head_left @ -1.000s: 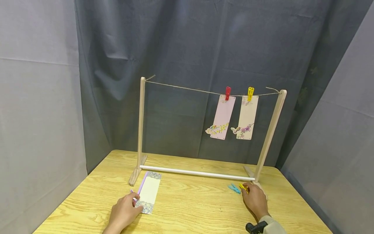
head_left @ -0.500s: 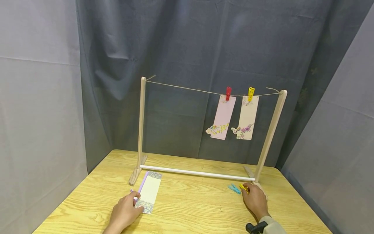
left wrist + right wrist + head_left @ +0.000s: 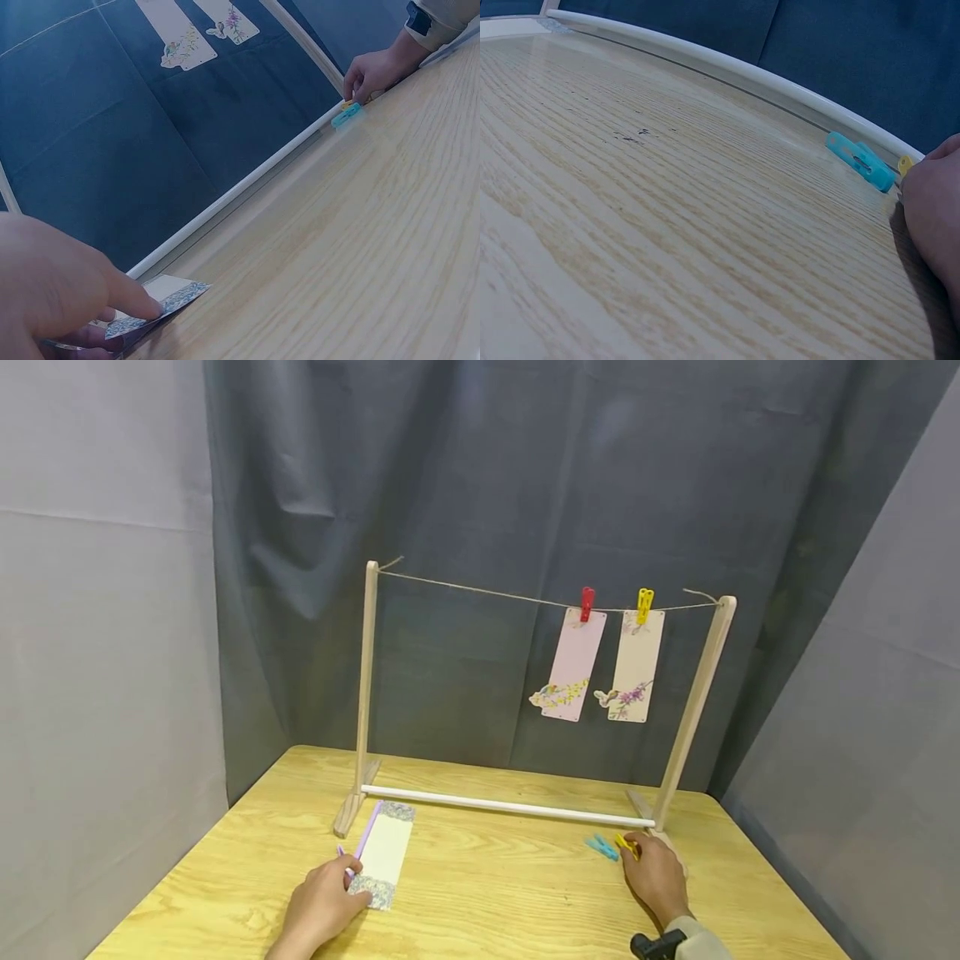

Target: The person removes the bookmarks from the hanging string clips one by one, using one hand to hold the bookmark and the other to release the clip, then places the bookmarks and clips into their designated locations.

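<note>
At the table's left, my left hand [image 3: 321,900] grips the near end of a white bookmark card [image 3: 387,852] with blue-grey floral bands. A lavender strip [image 3: 367,831] shows along the card's left edge, partly hidden by my fingers. In the left wrist view a digit lies over the floral band [image 3: 184,297] and other fingers are underneath. Far to the right, my right hand [image 3: 657,875] pinches a yellow clothespin [image 3: 622,841], mostly covered by the fingers. Just left of it a light-blue clothespin [image 3: 602,847] lies on the table.
A wooden frame with a white bottom bar [image 3: 510,807] stands across the table's back. From its string [image 3: 480,589] hang a pink card [image 3: 573,660] under a red clothespin [image 3: 587,604] and a cream card [image 3: 636,664] under a yellow one. Dark curtains stand behind.
The head view has shifted very slightly. Both hands keep their places, the left at the card and the right at the yellow clothespin.
</note>
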Demonstrator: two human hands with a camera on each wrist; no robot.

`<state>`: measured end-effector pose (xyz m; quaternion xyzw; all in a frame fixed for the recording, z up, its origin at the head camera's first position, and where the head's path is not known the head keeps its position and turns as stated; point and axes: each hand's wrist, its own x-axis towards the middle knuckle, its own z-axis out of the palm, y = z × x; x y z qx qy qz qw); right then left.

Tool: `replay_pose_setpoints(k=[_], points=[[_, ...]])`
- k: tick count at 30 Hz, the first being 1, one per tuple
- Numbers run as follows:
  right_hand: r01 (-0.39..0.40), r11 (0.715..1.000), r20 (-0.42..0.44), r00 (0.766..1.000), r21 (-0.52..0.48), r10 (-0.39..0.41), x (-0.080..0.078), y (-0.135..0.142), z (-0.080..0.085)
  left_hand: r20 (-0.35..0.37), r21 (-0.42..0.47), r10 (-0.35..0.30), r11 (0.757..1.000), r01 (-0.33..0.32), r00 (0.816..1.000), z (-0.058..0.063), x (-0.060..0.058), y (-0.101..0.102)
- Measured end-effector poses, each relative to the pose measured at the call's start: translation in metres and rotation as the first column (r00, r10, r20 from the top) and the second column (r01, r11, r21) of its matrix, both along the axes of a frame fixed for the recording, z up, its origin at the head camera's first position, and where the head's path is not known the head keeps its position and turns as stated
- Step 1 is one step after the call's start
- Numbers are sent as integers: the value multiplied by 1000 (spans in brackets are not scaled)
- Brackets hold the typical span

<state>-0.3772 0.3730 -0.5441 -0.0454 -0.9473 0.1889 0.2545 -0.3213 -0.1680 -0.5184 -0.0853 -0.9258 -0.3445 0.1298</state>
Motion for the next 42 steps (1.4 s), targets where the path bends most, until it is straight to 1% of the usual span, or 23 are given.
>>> replay_pose_setpoints(k=[5, 8, 13, 19, 24, 32, 39, 42], points=[[13, 1000, 2, 1000, 7, -13, 1, 5, -4, -6, -2, -7, 1000, 7, 1000, -2, -2, 4], [22, 1000, -2, 1000, 13, -22, 3, 7, -3, -5, -13, -8, 1000, 8, 1000, -2, -3, 5], [30, 999, -13, 999, 18, -29, 3, 7, 3, 2, -32, -21, 999, 21, 1000, 4, -6, 7], [28, 1000, 20, 999, 12, -28, 1, 6, 5, 27, -27, -11, 1000, 11, 1000, 7, -7, 7], [20, 1000, 41, 999, 6, -20, 1, 4, 5, 39, -54, 8, 999, -6, 999, 6, -5, 6], [18, 1000, 36, 999, 3, -18, -1, -2, 5, 11, -90, 15, 996, -14, 1000, 5, -2, 4], [19, 1000, 30, 999, 9, -19, -2, -4, 2, -23, -91, -13, 996, 10, 1000, 5, 1, 3], [22, 1000, 38, 999, 7, -23, -3, -4, 3, -36, -95, -14, 995, 10, 999, 6, 2, 4]])
